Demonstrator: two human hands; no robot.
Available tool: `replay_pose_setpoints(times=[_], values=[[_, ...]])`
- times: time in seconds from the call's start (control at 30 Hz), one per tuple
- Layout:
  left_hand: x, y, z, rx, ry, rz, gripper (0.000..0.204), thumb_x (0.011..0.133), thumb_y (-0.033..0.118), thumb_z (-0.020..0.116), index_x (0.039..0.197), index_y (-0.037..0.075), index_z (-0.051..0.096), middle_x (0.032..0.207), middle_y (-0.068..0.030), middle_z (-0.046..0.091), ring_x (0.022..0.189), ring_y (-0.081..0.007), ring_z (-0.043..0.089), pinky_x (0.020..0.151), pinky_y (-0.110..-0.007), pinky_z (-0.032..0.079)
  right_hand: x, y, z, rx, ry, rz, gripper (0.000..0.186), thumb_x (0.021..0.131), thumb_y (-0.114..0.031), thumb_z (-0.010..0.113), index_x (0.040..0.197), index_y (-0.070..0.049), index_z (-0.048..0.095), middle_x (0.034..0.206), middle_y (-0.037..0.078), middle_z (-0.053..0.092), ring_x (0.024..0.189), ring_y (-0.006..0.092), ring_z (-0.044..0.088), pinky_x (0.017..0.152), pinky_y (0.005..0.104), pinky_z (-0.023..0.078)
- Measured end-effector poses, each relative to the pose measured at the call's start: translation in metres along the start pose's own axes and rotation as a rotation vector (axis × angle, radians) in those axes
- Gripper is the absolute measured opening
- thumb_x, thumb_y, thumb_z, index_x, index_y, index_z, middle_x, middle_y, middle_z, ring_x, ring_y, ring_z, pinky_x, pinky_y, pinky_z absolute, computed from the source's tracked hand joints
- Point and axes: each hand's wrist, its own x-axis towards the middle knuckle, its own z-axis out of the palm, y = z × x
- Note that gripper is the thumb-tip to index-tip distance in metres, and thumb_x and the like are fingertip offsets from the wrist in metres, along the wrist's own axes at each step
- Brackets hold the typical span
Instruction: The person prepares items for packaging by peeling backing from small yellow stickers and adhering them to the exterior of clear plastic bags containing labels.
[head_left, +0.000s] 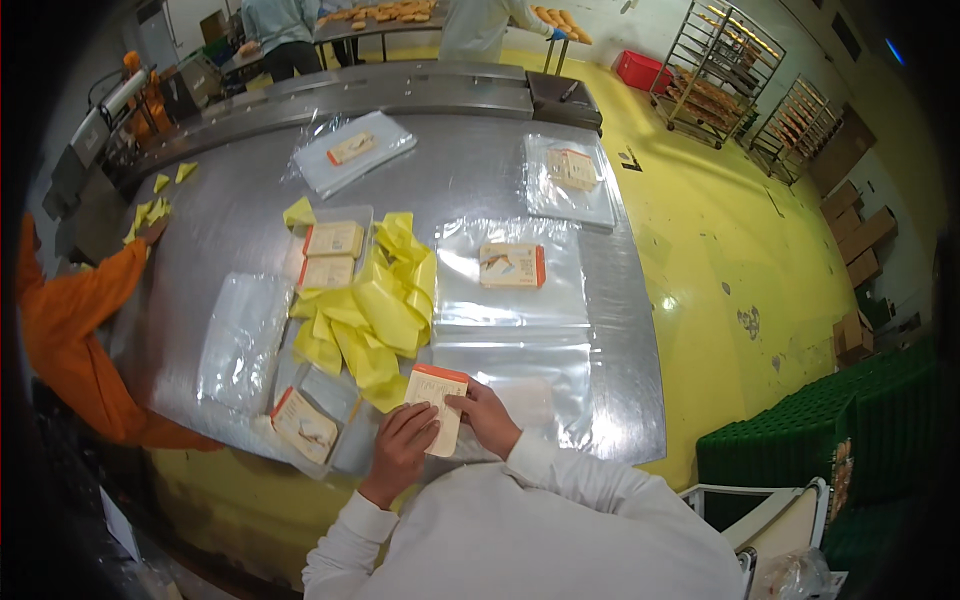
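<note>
Close to my body, both hands hold a cream card-like label stack (440, 390) with a red-orange top edge. My left hand (402, 448) grips its left side, fingers lying across its face. On the right side, my right hand (484, 412) pinches it with the thumb on top. Crumpled yellow sheets (375, 310) lie just beyond my hands. To their right, a similar label stack (512, 265) rests on clear plastic bags (470, 315). Plastic bins at the left hold more label stacks (335, 240) and another stack (305, 427).
The steel table (230, 190) carries further piles of clear bags (355, 155). A person in orange (85, 330) reaches onto its left side. Green crates (780, 450) stand right of me, near a white frame (790, 510). Wheeled racks (715, 70) stand at the back right.
</note>
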Motion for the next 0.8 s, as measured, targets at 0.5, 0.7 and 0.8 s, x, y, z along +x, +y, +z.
replay_pose_setpoints(times=[0.5, 0.7, 0.8], values=[[-0.126, 0.011, 0.043, -0.953, 0.684, -1.274, 0.033, 0.09, -0.003, 0.067, 0.12, -0.005, 0.056, 0.109, -0.0125, 0.069, 0.095, -0.0185, 0.069, 0.081, -0.032, 0.057, 0.011, 0.054, 0.016, -0.412, 0.014, -0.138, 0.037, 0.094, -0.015, 0.066, 0.127, -0.001, 0.058, 0.109, 0.009, 0.068, 0.093, 0.0175, 0.067, 0.078, 0.0299, 0.052], [-0.121, -0.013, 0.049, -0.84, 0.566, -1.396, 0.03, 0.088, -0.005, 0.065, 0.117, -0.005, 0.056, 0.107, -0.0146, 0.069, 0.086, -0.0214, 0.071, 0.064, -0.033, 0.062, -0.007, 0.038, -0.018, -0.369, 0.189, -0.142, 0.022, 0.094, -0.014, 0.066, 0.113, -0.003, 0.063, 0.106, 0.007, 0.068, 0.09, 0.0167, 0.065, 0.076, 0.0289, 0.05], [-0.092, -0.04, 0.064, -0.883, 0.596, -1.322, 0.031, 0.088, -0.005, 0.064, 0.118, -0.006, 0.055, 0.108, -0.0158, 0.068, 0.086, -0.0223, 0.072, 0.064, -0.033, 0.062, -0.013, 0.035, -0.027, -0.338, 0.221, -0.146, 0.02, 0.095, -0.013, 0.065, 0.112, -0.003, 0.063, 0.104, 0.007, 0.068, 0.088, 0.0159, 0.064, 0.075, 0.0286, 0.049]])
